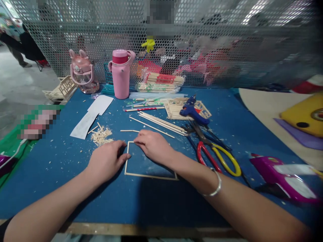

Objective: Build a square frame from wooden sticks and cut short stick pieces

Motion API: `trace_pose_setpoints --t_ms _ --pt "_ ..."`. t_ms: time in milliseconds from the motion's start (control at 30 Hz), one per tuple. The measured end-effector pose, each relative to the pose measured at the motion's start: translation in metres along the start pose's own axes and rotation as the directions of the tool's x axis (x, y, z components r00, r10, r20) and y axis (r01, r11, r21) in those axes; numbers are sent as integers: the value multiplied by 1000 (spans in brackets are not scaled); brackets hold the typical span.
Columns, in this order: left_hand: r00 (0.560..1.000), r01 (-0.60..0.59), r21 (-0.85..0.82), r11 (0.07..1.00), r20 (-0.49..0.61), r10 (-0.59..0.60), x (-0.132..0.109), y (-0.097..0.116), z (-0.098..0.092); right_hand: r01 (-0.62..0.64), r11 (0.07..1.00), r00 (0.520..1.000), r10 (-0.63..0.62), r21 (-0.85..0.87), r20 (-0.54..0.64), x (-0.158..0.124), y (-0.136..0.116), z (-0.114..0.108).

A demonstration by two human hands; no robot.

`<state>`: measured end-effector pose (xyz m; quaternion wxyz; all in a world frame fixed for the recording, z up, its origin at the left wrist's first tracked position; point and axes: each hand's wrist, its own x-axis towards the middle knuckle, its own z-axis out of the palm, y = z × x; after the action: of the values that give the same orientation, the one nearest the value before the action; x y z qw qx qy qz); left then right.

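Observation:
A rectangular frame of thin wooden sticks (151, 176) lies flat on the blue table. My left hand (107, 159) is at its left side, thumb and index finger against the upright stick near the upper corner. My right hand (155, 146) pinches the far stick close to that same corner, and its wrist and forearm cover part of the right side. Just beyond my right hand lies a short loose stick (127, 130). A pile of small stick offcuts (101, 135) sits past my left hand.
Pliers with red and yellow handles (227, 161), a blue glue gun (193, 111) and long sticks (161, 122) lie beyond my right arm. A purple tool (285, 178) is at right. A pink bottle (121, 79) and a clear-bodied bottle (84, 75) stand before the perforated metal screen (101, 37).

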<state>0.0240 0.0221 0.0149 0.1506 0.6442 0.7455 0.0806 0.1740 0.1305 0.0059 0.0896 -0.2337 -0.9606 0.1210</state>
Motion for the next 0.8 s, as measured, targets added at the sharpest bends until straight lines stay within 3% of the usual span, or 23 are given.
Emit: trace_pose_setpoints --t_ms 133,233,367,433,500,600,800 --pt "1000 -4 11 1000 -11 4 -1 1 -1 -4 1000 1000 5 -16 20 1 -3 -2" --pt "1000 -12 20 1000 -16 12 -1 1 -1 39 999 999 -39 9 13 -4 -2 -15" --pt "998 -68 -67 995 -16 67 0 -6 -4 -7 998 961 23 57 -277 -22 2 -48" --pt "990 -143 -121 982 -2 144 0 -12 -8 -46 997 935 64 61 -349 -34 -1 -58" --pt "966 -250 -153 956 23 257 -2 -17 -12 -24 998 959 37 51 -281 -44 -8 -57" --pt "913 -389 -165 906 66 404 -4 -22 -16 83 996 993 -79 45 -90 -53 -23 -37" --pt "906 -400 -124 908 95 412 -4 -22 -12 120 992 993 -121 50 13 -55 -33 -1"
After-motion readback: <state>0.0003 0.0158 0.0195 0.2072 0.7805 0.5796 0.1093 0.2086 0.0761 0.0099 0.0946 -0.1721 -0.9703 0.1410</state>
